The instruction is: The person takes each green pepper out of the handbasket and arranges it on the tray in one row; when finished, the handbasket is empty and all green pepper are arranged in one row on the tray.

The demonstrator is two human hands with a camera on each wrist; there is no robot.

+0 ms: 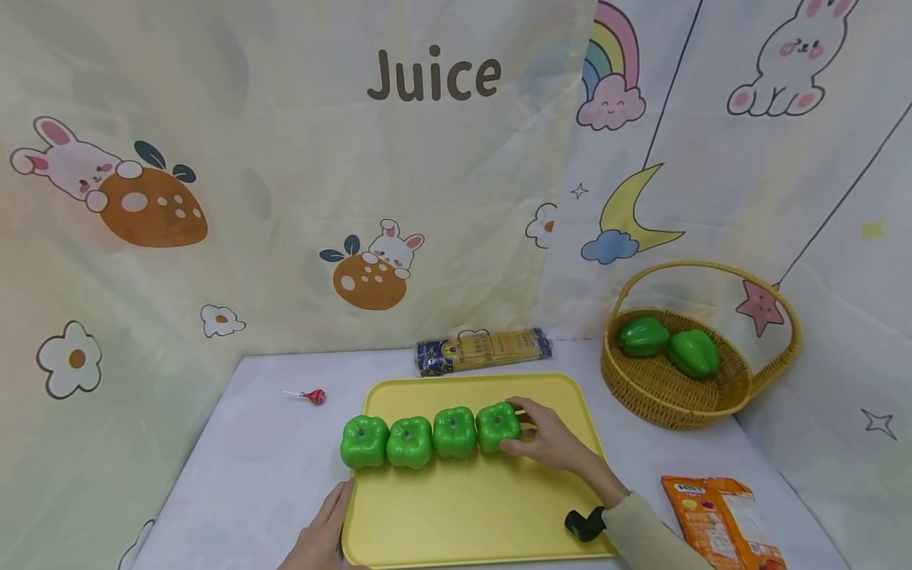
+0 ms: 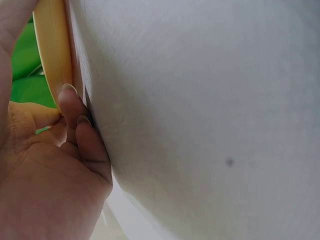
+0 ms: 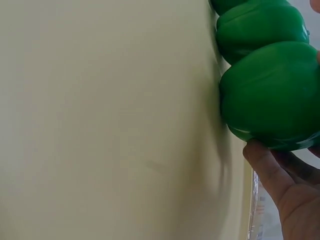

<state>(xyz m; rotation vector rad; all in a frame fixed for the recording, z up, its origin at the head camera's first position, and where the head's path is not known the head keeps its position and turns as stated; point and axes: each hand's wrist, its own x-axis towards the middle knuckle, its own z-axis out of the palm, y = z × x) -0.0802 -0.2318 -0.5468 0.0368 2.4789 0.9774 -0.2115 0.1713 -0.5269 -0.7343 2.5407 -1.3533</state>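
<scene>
Four-lobed green bell peppers stand in a touching row across a yellow tray [image 1: 463, 522]. My right hand [image 1: 549, 435] holds the rightmost bell pepper [image 1: 498, 426], thumb on its near side and fingers at its far side. That bell pepper [image 3: 275, 95] fills the right of the right wrist view, touching its neighbour [image 3: 262, 25]. At the row's left end, a bell pepper [image 1: 364, 442] sits over the tray's left rim. My left hand [image 1: 324, 526] grips the tray's left edge; in the left wrist view, curled fingertips [image 2: 75, 102] meet the yellow rim [image 2: 52, 50].
A wicker basket [image 1: 641, 396] with two green peppers [image 1: 693, 353] stands at the back right. Behind the tray lies a noodle packet [image 1: 484, 351]. A lollipop [image 1: 317, 397] lies left, an orange snack bag [image 1: 723, 518] right. Printed cloth [image 1: 285, 198] hangs behind the table.
</scene>
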